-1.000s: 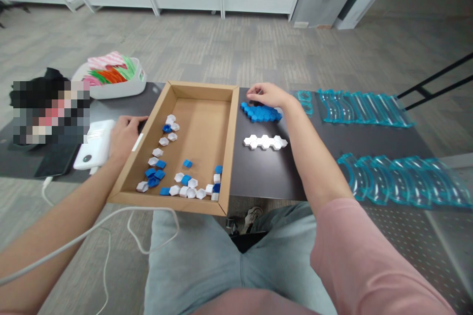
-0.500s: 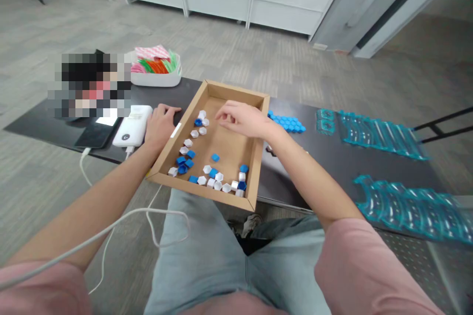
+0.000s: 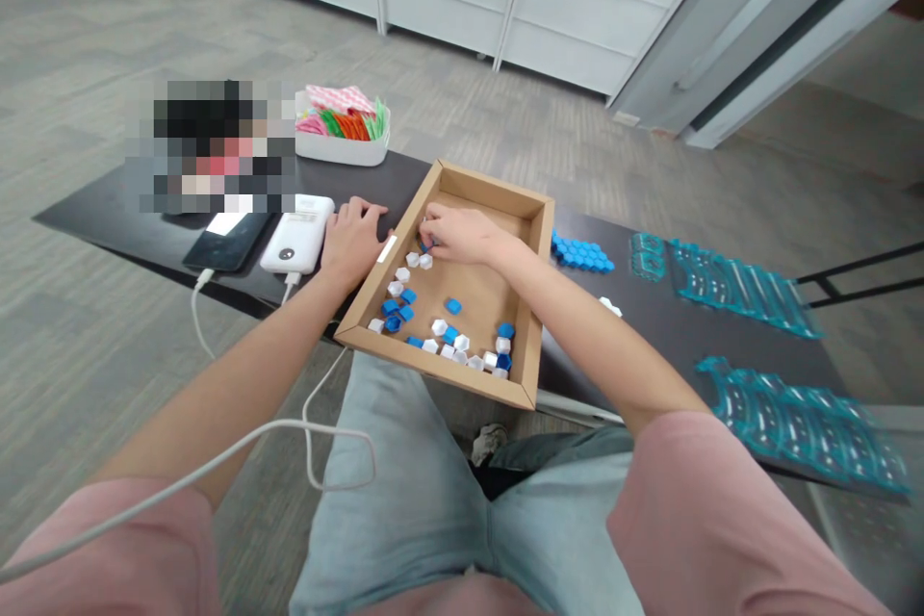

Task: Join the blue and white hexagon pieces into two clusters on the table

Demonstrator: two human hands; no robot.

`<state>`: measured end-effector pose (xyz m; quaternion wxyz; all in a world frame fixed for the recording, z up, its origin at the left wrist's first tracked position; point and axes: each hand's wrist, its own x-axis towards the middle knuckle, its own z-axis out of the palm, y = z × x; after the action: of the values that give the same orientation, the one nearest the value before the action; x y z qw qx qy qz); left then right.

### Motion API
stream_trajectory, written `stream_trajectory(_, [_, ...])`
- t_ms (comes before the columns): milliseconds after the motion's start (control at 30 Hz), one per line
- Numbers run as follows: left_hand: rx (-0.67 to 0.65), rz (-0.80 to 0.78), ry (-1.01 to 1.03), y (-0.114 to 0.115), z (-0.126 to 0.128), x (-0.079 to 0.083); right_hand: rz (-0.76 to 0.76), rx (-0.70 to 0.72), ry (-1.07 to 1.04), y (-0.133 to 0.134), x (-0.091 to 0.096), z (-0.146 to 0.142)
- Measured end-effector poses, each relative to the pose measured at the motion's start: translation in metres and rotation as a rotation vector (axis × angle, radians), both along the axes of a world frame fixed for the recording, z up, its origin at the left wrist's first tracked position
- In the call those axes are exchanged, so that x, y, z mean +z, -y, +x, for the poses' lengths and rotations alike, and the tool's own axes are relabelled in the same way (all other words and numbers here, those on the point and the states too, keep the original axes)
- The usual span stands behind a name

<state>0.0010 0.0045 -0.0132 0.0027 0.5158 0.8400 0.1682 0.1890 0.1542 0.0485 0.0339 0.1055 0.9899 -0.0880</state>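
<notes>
- Head view, the only one we have: our right hand (image 3: 462,236) is down inside the cardboard tray (image 3: 538,308), near its far left corner, fingertips drawn together on a small blue hexagon piece (image 3: 423,246) — whether the piece is truly pinched we cannot tell, since the fingers hide most of it.
- Our left hand (image 3: 351,241) lies flat with fingers loosely spread on the black table (image 3: 122,212), touching the tray's left wall.
- Loose blue and white hexagon pieces (image 3: 451,342) lie scattered over the tray floor, most along the left wall and the near edge; two white ones sit just beside our right fingertips.
- Right of the tray, on the table, a flat cluster of joined blue hexagons (image 3: 583,254); our right forearm crosses in front of a white piece (image 3: 610,307) nearer us.
- Farther right — two rows of clear teal curved pieces (image 3: 743,284).
- Left of our left hand, a white power bank (image 3: 297,233) and a phone (image 3: 225,241), each with a cable; behind them a white tub (image 3: 339,146) of coloured strips.
</notes>
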Motion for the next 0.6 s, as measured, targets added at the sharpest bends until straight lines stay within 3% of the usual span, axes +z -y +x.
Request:
stream_trajectory(100, [-0.005, -0.002, 0.02, 0.0, -0.001, 0.001, -0.212, -0.014, -0.18, -0.014, 0.005, 0.015])
stream_trajectory(200, [-0.013, 0.007, 0.015, 0.001, -0.002, 0.0, -0.391, -0.102, -0.391, -0.036, 0.022, 0.05])
stream_trajectory(367, [-0.002, -0.02, -0.003, 0.001, -0.005, -0.001, -0.394, -0.394, -0.734, -0.081, 0.047, 0.136])
stream_trajectory(467, [0.007, -0.063, -0.024, 0.002, -0.004, 0.003, -0.368, -0.564, -0.8, -0.111, 0.037, 0.181])
stream_trajectory(600, [0.003, -0.123, -0.019, 0.003, -0.004, 0.012, -0.469, -0.647, -0.778, -0.143, -0.001, 0.21])
